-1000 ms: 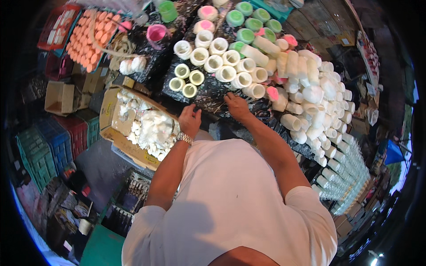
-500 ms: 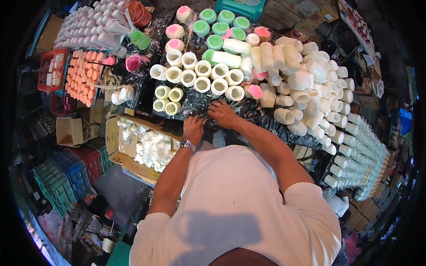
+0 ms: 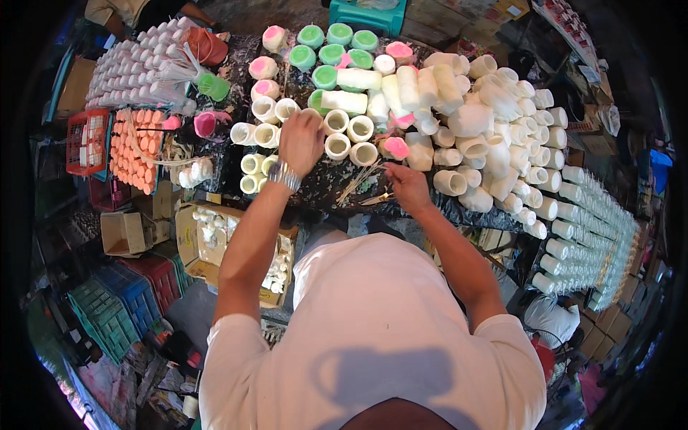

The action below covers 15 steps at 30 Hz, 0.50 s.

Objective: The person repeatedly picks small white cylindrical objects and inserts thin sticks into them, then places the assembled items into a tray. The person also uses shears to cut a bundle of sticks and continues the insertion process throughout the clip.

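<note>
My left hand [image 3: 301, 143], wearing a metal watch, reaches among the hollow white wax-like cups [image 3: 337, 146] on the dark table. Its fingers bend down over the cups beside a rim [image 3: 312, 115]; their tips are hidden, so I cannot tell whether they grip one. My right hand [image 3: 408, 189] is closed at the right end of a loose bundle of thin pale sticks [image 3: 358, 183]. Its thumb and fingers are bent together, but whatever they pinch is too small to make out. Smaller yellowish cups [image 3: 252, 164] stand left of my left wrist.
Green-topped round pieces [image 3: 331, 54] stand farther back. White cylinders [image 3: 471, 147] are heaped on the right, beside rows of clear glasses [image 3: 595, 244]. Left lie orange pieces [image 3: 140, 147] and a red basket [image 3: 87, 143]. A cardboard box [image 3: 188, 240] holds white chunks. Another person's arm [image 3: 115, 25] shows far left.
My left hand has moved forward from the table's near edge onto the white cups. My right hand has shifted right, uncovering the thin sticks. The view has shifted slightly.
</note>
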{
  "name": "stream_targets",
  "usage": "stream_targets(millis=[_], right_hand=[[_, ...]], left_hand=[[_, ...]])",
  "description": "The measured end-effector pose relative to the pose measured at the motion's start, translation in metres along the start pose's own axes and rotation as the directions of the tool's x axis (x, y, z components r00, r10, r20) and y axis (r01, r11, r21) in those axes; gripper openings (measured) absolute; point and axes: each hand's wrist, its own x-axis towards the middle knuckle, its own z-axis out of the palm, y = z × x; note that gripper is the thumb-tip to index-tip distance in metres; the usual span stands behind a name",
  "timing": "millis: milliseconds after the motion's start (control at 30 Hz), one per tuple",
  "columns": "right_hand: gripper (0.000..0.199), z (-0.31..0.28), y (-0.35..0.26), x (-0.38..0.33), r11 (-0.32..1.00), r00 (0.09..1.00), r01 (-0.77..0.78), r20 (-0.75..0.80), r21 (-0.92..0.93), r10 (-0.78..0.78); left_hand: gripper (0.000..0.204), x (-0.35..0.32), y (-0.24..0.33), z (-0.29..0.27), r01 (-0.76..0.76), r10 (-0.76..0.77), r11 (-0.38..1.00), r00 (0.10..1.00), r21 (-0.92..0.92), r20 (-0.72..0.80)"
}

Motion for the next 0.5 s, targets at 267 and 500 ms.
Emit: stream_targets(millis=[267,500], right_hand=[[0.023,-0.031,-0.005,-0.025,0.931,0.946,-0.306,-0.044,0.198,0.320],[0.026,-0.042,-0.026,-0.041,0.880,0.895,-0.412,-0.076,0.237,0.439]], left_hand=[[0.045,0.097,-0.048,0.063,0.059,-0.169,0.975,0.828,0.216,0.535],[0.035,0.087,-0.032,0.043,0.018,0.034,0.985,0.952,-0.169,0.303]])
